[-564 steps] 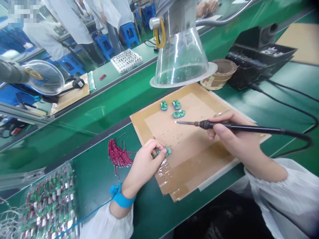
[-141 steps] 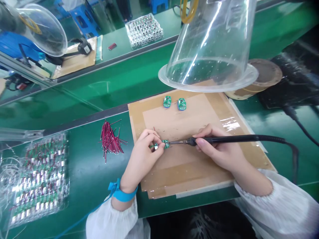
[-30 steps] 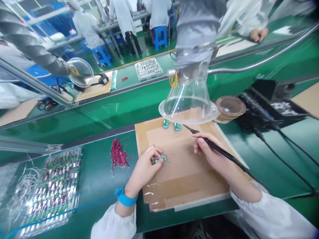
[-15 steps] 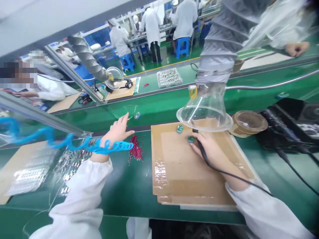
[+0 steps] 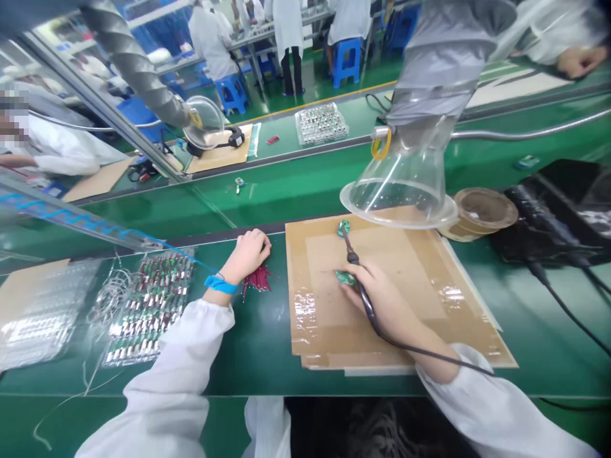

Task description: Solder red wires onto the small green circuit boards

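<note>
Right hand wrapped around soldering iron, left hand over wires

The right hand (image 5: 377, 296) is closed around the soldering iron (image 5: 363, 294), and its fingertips also touch the nearer of 2 circuit boards (image 5: 345, 278) on the cardboard mat (image 5: 405, 254). Whether that board is lifted or merely steadied, I cannot tell. The left hand (image 5: 249, 254) has its fingers bent over the red wires (image 5: 258, 280), left of the mat; whether they pinch 1 is hidden.

With 1 hand managing 2 things, the likeliest trouble is heat in the wrong place. The iron's metal end points at the farther board (image 5: 344, 226) and overlaps it in view; contact is unclear. If it is hot, a small wrist turn could scorch that board or knock it. Loosening the fingers to shift the nearer board might let the iron roll. Its cable (image 5: 424, 352) crosses the right forearm, so a tug could swing the tip. Tangled wires may come up several at once.
</note>
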`<state>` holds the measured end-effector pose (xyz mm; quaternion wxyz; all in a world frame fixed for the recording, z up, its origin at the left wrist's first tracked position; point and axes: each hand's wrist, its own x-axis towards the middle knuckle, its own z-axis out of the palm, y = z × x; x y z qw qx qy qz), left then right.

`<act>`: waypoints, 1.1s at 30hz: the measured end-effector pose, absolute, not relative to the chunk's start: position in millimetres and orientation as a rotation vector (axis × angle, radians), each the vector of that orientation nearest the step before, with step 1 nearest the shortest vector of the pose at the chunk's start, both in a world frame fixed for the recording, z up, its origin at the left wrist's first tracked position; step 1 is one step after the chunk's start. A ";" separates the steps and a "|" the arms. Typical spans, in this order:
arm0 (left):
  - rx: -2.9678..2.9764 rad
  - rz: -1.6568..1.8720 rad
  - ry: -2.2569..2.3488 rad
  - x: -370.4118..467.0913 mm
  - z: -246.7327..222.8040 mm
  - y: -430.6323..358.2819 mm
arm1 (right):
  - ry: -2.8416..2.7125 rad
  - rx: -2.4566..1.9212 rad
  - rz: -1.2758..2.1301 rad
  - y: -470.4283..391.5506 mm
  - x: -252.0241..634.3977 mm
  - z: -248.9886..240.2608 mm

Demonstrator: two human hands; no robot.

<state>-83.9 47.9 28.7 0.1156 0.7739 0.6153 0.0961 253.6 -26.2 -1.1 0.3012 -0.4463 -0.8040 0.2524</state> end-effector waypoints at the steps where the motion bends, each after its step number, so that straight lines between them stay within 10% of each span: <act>1: 2.260 0.315 1.790 -78.4 32.0 43.4 | -2.114 -1.196 0.674 -27.8 248.3 -2.8; 33: 2.021 0.525 1.291 20.0 10.5 -37.2 | -1.332 -1.148 0.901 -42.8 267.7 1.7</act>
